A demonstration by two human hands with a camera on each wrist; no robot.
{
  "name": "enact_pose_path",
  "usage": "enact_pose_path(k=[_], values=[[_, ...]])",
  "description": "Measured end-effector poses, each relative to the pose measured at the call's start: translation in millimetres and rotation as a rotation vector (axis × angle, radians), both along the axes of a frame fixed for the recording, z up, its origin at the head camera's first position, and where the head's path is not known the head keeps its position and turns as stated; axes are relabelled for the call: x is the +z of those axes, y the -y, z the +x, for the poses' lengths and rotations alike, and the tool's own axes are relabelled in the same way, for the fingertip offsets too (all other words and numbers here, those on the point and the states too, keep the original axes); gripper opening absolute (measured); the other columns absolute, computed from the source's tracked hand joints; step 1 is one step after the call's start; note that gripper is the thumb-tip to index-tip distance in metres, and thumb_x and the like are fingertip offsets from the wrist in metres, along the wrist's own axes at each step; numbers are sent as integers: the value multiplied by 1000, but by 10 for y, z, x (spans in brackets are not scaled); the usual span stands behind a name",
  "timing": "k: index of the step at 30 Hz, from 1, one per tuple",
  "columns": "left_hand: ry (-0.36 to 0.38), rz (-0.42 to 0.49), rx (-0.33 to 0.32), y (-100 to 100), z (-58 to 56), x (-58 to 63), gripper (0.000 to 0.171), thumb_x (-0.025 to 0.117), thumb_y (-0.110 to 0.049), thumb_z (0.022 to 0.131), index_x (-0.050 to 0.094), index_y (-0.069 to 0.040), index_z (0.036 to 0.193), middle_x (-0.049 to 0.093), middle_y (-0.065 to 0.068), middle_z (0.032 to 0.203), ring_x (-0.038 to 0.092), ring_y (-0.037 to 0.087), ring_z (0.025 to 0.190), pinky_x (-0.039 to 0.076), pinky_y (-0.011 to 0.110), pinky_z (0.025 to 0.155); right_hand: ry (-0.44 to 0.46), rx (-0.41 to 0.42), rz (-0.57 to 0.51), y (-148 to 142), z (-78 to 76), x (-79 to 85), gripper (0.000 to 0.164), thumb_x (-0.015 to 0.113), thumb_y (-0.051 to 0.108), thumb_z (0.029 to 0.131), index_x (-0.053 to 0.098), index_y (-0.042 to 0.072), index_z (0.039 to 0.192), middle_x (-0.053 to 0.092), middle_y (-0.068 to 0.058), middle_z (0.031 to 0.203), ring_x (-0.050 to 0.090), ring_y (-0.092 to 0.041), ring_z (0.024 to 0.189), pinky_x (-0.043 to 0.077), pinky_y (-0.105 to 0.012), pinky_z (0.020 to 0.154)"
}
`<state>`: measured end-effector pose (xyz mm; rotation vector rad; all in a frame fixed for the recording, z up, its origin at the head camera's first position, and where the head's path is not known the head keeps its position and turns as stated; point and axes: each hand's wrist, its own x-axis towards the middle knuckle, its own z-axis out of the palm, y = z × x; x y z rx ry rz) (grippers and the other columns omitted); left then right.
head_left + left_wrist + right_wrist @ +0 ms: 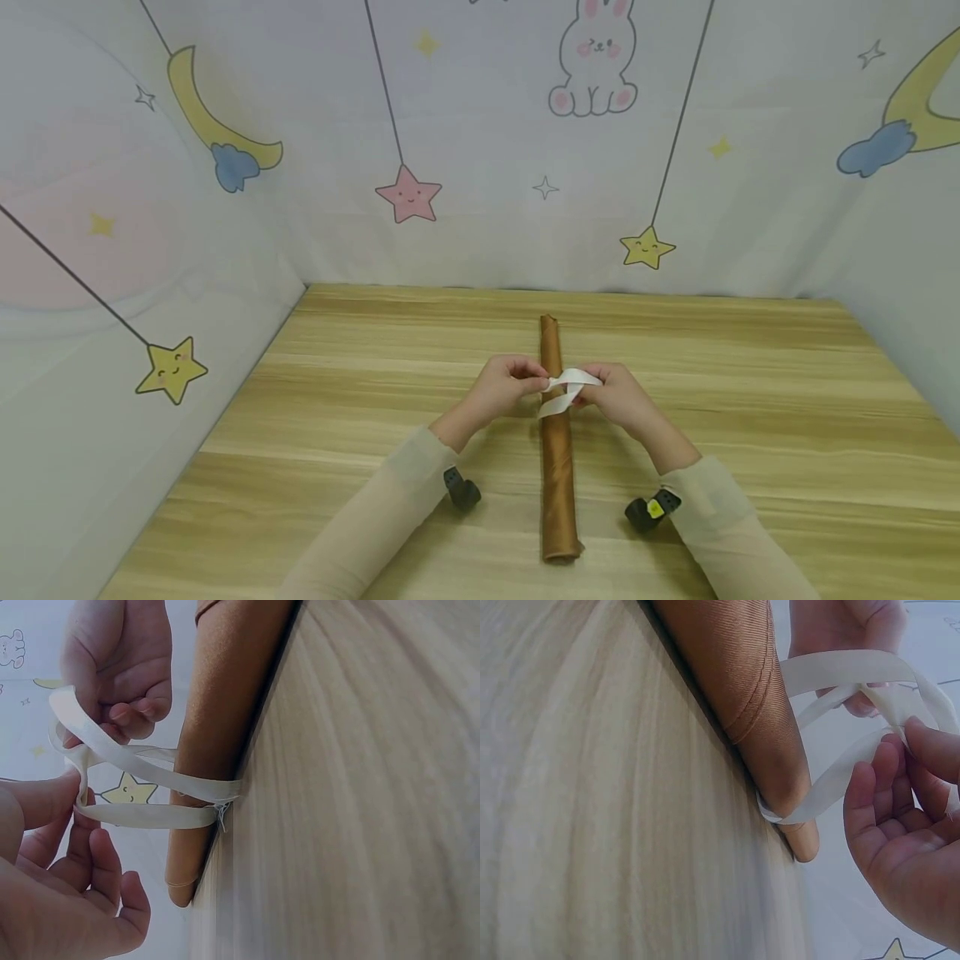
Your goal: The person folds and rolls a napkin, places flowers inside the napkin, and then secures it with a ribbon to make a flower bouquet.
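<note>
A roll of shiny brown cloth (558, 487) lies lengthwise on the table, pointing away from me. Around its upper half goes a white ribbon (576, 377), raised in loops above the roll; one tail hangs across the cloth. On the left side, my left hand (504, 387) pinches the ribbon between thumb and forefinger, as the left wrist view confirms at the ribbon's crossing (81, 769). From the other side my right hand (621, 402) pinches another part of it, with the thumb and fingertips (922, 750) meeting on the band. Frayed ribbon threads (223, 817) show beside the roll.
The wood-grain table (337, 400) extends to both sides. Behind it and at the sides hangs a pale cloth backdrop (480, 233) printed with stars, moons and a rabbit. A small black camera (461, 490) sits at the left wrist, another black camera (651, 510) at the right.
</note>
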<state>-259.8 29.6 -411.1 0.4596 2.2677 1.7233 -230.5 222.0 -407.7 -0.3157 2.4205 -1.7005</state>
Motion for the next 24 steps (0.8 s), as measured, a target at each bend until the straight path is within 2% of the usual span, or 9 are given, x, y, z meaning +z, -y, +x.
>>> enact_pose_path(k=[9, 17, 24], values=[[52, 22, 7, -9, -7, 15, 11, 66, -9, 80, 63, 1, 85, 60, -1, 78, 52, 10, 73, 47, 43, 78, 13, -7, -18, -16, -8, 1, 22, 50, -1, 85, 58, -15, 100, 63, -8, 83, 58, -15, 73, 51, -40, 73], [27, 4, 5, 23, 182, 273, 9, 64, -3, 81, 61, 4, 85, 59, 2, 79, 51, 9, 72, 47, 43, 79, 8, 1, -15, -12, -10, -19, 24, 49, -3, 83, 58, -15, 102, 63, -10, 84, 58, -18, 74, 51, -38, 72], [24, 2, 1, 38, 206, 304, 13, 65, -5, 80, 61, 4, 89, 58, 2, 79, 50, 9, 72, 47, 37, 74, 9, 1, -12, -5, 1, -19, 24, 49, -4, 82, 59, -14, 101, 63, -10, 85, 59, -21, 76, 50, -38, 73]])
